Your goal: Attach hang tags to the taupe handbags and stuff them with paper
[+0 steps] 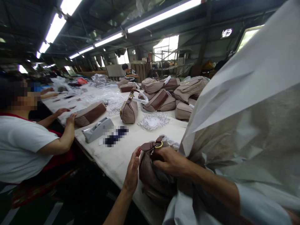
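A taupe handbag (156,182) with brown leather trim and a brass ring stands at the table's near edge. Against its left side rests my left hand (132,172), open, with the fingers stretched upward near the brown strap tab (148,146). My right hand (171,161) reaches into the top opening from the right. Its fingers are bent and closed, with the tips hidden inside the bag, so what they hold cannot be made out. White wrapping lies behind the strap ring.
A large translucent sheet (253,125) rises on the right. Several similar bags (159,100) are piled farther back, near crumpled paper (153,121). On the left, a grey tape dispenser (98,128) stands near a co-worker (25,147) who touches another bag (91,114).
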A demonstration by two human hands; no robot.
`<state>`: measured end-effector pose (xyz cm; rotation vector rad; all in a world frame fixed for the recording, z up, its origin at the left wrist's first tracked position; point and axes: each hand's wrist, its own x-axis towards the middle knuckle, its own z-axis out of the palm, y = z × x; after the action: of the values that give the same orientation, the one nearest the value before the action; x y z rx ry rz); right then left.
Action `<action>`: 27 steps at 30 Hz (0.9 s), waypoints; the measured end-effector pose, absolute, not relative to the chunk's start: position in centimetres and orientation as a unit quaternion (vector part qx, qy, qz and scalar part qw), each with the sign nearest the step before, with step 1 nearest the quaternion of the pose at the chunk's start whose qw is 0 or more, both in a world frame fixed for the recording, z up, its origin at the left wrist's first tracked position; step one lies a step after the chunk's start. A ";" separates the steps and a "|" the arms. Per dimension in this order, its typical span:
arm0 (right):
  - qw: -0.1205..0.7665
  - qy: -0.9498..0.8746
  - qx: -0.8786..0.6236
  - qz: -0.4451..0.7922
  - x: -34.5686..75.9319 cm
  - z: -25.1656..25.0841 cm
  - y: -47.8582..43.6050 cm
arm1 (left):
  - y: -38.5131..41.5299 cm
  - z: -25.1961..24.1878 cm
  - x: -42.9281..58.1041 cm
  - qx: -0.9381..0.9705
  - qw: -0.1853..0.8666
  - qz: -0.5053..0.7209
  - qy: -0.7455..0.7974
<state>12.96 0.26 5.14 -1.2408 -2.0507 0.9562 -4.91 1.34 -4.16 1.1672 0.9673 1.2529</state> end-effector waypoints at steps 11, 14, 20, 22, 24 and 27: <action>0.292 -0.829 -0.428 0.211 15.1 2.4 -0.5 | 2.2 2.9 -1.4 0.684 0.319 0.438 0.488; 0.233 -0.875 -0.374 0.202 14.2 1.6 -0.4 | 1.7 2.1 -1.2 0.707 0.287 0.436 0.477; 0.103 -0.892 -0.401 0.182 12.4 3.8 1.2 | 2.2 2.4 -1.2 0.726 0.242 0.417 0.490; 0.129 -0.897 -0.376 0.196 13.6 6.4 0.2 | 2.4 2.6 -2.4 0.735 0.222 0.438 0.468; 0.199 -0.887 -0.351 0.224 17.0 9.4 -2.6 | 1.9 2.0 -4.8 0.765 0.146 0.466 0.420; 0.340 -0.777 -0.471 0.244 26.3 12.3 -9.9 | -0.8 -1.7 -9.0 0.838 -0.044 0.422 0.343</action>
<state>26.26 -9.86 12.26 -1.2250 -2.0225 0.6340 -8.98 -0.83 -1.68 2.7096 1.1076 1.3625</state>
